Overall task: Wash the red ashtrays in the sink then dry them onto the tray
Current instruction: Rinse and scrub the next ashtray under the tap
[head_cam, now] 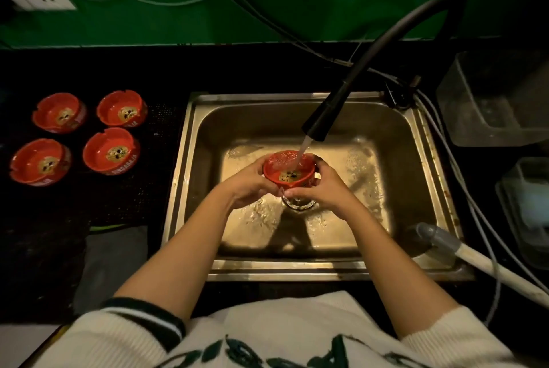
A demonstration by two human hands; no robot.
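Over at nine o'clock on the dark counter point(124, 207), four red ashtrays point(111, 150) sit upright in a loose square, well apart from the sink point(297, 271); whether they are washed or waiting cannot be told from here. At the middle, above the drain point(298, 204), a fifth ashtray point(288, 171) is held bowl-up under the stream from the black tap point(323, 116), water landing on its far inner wall at about one o'clock. The left hand point(248, 188) cups it from the nine o'clock side, fingers curled under and round the wall, a grasping grip; the right hand point(322, 186) closes on it from three o'clock, thumb near the rim and fingers wrapped behind. To do this rinse well, I would judge it best to tilt the bowl a little toward the drain so dirty water runs out rather than pooling over the printed centre, then turn it between the hands so the stream sweeps every notch in the rim. A thumb rubbed across the centre should lift any ash. Wet glazed ware is likely slippery, so one hand ought to keep a firm hold while the other shifts. Keep it low over the basin to limit splash. At three o'clock stand clear plastic bins point(490, 100); which thing serves as the drying tray I cannot tell.
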